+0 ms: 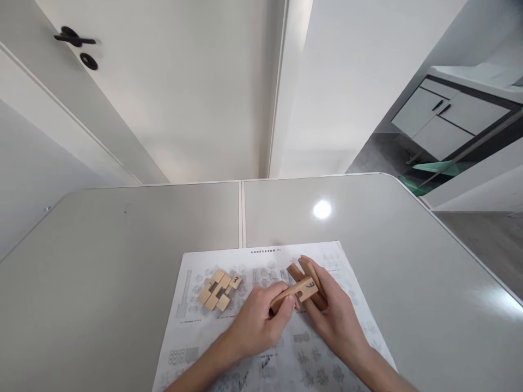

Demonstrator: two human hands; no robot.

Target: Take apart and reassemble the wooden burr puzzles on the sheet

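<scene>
One marked wooden piece [304, 286] is pinched by the left hand [261, 317], other pieces [309, 270] by the right hand [335, 309]. Ten o'clock from the left hand, blocks [224, 281] rest on paper [174, 333].

A single head-worn camera supplies the view. It sits above the near side of the table [102, 261], faces forward and tilts downward. Coverage is wide: the lower half takes in the tabletop, with the paper sheet [183, 332] running past the bottom edge. The left hand [261, 316] and right hand [337, 310] appear at close range, low and near centre. Beyond the far table edge, the field extends to the door [196, 81], upper left, and the more distant cabinet [453, 114], upper right.
</scene>
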